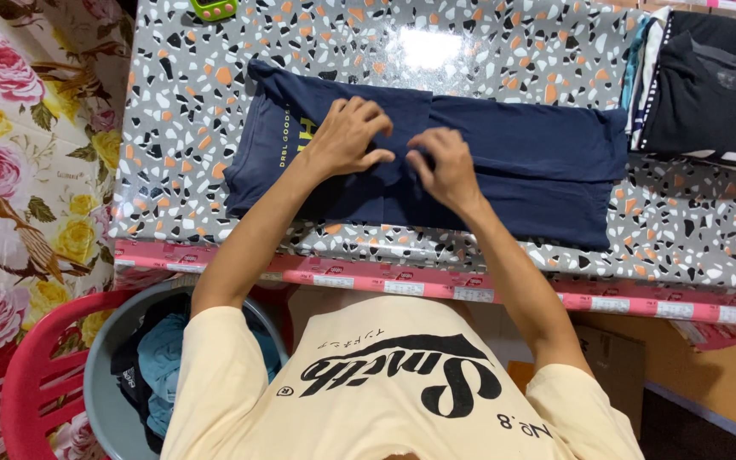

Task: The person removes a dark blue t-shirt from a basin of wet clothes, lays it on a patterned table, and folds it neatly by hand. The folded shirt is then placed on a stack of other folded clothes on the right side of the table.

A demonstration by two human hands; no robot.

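- A navy T-shirt (470, 162) lay flat across the terrazzo-patterned table (181, 77), already narrowed lengthwise into a long band, collar end to the left.
- The left hand (347, 136) rested on the shirt's middle, fingers curled and pinching a fold of cloth.
- The right hand (446, 166), just beside it, pinched the same fold, fingers bunched.
- Judging by this, the side folds looked done; the crosswise fold was not finished.
- A stack of folded dark clothes (709, 85) sat at the table's right end.
- A grey basin (100, 392) of unfolded garments stood on a red chair (31, 375) below.
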